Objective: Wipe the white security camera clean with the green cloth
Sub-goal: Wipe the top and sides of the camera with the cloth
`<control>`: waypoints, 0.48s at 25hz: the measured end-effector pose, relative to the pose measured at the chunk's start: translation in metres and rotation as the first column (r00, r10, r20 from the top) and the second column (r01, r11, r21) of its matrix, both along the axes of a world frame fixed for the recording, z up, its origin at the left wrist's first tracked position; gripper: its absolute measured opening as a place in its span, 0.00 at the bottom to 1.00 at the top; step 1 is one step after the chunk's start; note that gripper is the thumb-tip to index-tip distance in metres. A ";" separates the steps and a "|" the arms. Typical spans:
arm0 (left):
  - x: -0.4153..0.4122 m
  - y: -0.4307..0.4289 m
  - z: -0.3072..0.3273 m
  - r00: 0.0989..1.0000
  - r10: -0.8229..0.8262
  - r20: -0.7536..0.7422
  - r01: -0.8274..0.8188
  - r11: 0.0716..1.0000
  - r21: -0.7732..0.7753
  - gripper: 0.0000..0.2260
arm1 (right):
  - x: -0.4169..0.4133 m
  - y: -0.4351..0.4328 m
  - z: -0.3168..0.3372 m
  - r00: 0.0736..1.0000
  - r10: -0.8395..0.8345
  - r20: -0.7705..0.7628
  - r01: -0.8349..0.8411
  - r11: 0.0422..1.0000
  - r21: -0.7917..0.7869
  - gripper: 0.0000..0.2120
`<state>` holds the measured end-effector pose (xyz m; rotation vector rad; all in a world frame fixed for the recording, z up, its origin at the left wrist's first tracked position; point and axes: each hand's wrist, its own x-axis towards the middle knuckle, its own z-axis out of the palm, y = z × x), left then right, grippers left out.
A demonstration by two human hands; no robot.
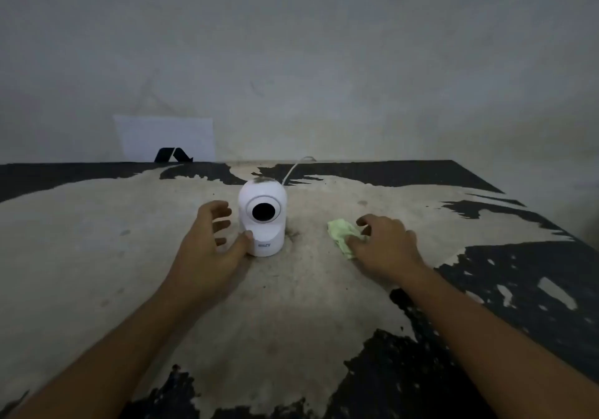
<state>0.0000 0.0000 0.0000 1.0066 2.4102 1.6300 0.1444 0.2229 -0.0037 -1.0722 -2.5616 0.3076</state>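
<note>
The white security camera (pixel 263 217) stands upright in the middle of the worn table, its round black lens facing me and a dark smudge on its top. A white cable (pixel 295 167) runs from its back toward the wall. My left hand (pixel 210 240) is spread open beside the camera's left side, thumb touching the base and fingers apart from the body. The crumpled green cloth (pixel 342 232) lies on the table to the right of the camera. My right hand (pixel 385 243) rests over the cloth's right part, fingers curled onto it, without lifting it.
The table (pixel 291 305) has a worn beige surface with patches of black coating, and its right edge slants away at the far right. A white sheet (pixel 165 136) leans on the wall at the back left, with a small black stand (pixel 173 155) in front of it.
</note>
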 end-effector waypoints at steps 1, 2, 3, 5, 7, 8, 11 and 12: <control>-0.001 0.002 -0.001 1.000 -0.009 0.022 0.009 1.000 0.008 0.27 | -0.001 0.002 -0.002 0.999 0.026 -0.031 -0.027 0.999 -0.030 0.18; -0.002 0.004 -0.001 0.999 -0.020 0.025 0.020 1.000 0.014 0.27 | -0.003 0.003 -0.003 0.997 0.051 -0.063 -0.054 0.997 -0.061 0.16; -0.002 0.005 -0.003 0.999 -0.049 0.024 0.049 0.999 0.015 0.27 | -0.004 0.004 -0.007 0.992 0.085 -0.090 -0.091 0.994 -0.067 0.13; -0.001 0.007 -0.007 0.993 -0.114 0.015 0.114 0.993 0.013 0.27 | -0.005 0.003 -0.008 0.982 0.131 -0.136 -0.138 0.990 -0.043 0.10; -0.003 0.007 -0.011 0.992 -0.128 0.002 0.128 0.991 0.026 0.28 | -0.010 0.001 -0.005 0.962 0.166 -0.218 -0.173 0.985 -0.012 0.09; -0.003 0.007 -0.011 0.992 -0.124 -0.007 0.124 0.992 0.027 0.28 | -0.011 -0.003 -0.001 0.950 0.173 -0.259 -0.185 0.982 -0.023 0.08; -0.005 0.006 -0.014 0.993 -0.121 -0.009 0.121 0.992 0.040 0.30 | -0.018 -0.015 0.007 0.894 0.210 -0.395 -0.243 0.969 -0.035 0.08; -0.006 0.006 -0.015 0.993 -0.120 -0.014 0.120 0.992 0.040 0.30 | -0.022 -0.020 0.010 0.869 0.222 -0.442 -0.261 0.965 -0.030 0.08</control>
